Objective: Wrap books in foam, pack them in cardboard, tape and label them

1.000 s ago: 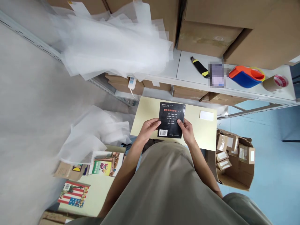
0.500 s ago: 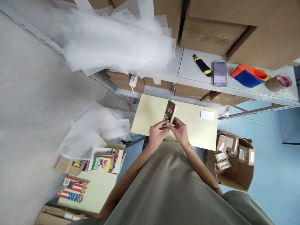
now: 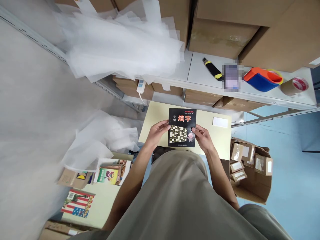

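Note:
A black book (image 3: 182,116) with red and white characters and a crossword grid on its cover faces up toward me, above the pale yellow table (image 3: 157,113). My left hand (image 3: 158,131) pinches its left edge, thumb on the cover. On the opposite edge, my right hand (image 3: 202,135) is closed the same way; the fingers behind the book are hidden. A white rectangular slip (image 3: 220,122) lies on the table to the right of the book.
On the shelf (image 3: 197,68) beyond lie foam sheets (image 3: 125,43), a utility knife (image 3: 212,69), a tape dispenser (image 3: 262,80) and a tape roll (image 3: 295,86). A carton (image 3: 255,191) of small parcels stands right. Books (image 3: 107,175) and a flag-covered magazine (image 3: 78,203) lie left.
The book has turned from nearly edge-on to showing its full front cover. My hands have moved apart, from its lower end to its two sides.

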A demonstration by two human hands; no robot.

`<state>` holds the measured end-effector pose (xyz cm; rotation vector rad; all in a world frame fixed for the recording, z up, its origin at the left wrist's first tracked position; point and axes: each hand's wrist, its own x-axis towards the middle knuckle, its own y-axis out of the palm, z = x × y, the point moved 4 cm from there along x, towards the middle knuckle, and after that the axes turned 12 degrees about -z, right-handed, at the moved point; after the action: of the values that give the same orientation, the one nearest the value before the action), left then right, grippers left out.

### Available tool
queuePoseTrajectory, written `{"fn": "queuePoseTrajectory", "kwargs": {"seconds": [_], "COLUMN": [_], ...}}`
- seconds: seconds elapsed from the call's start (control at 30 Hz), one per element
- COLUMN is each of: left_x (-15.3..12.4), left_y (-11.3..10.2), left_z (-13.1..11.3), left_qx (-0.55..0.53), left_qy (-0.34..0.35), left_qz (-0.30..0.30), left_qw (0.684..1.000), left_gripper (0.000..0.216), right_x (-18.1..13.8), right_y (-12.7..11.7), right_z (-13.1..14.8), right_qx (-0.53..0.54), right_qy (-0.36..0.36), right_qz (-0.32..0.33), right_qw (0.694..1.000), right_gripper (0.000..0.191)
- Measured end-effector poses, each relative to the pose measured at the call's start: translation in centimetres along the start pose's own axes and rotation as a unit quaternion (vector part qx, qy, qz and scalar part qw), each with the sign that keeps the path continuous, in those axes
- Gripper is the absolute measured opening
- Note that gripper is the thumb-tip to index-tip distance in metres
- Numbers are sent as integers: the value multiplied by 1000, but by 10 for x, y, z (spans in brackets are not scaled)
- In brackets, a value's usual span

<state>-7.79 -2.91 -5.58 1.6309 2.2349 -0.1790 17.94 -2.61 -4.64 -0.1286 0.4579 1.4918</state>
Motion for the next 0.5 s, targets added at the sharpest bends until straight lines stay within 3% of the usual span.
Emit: {"fn": "queuePoseTrajectory", "kwargs": {"seconds": [0.2,0.33,0.5], "left_x": [-6,-11,-23], "left_y": [2,4,8], "left_z": [-8,-20,-42], "left_qx": [22,44,49], "left_qy": [9,40,157], "left_qz": [-10,-7,18], "left_qw": [1000,998,986], "left_gripper": [61,57,33], "right_x": [6,6,1], "right_y": [-3,-6,-5], "right_z": [6,12,27], "right_qx": [-11,-40,-58], "right_qy": [-35,-88,-185], "right_qz": [3,-6,3], "right_qw": [999,995,981], "right_gripper": [54,43,29]}}
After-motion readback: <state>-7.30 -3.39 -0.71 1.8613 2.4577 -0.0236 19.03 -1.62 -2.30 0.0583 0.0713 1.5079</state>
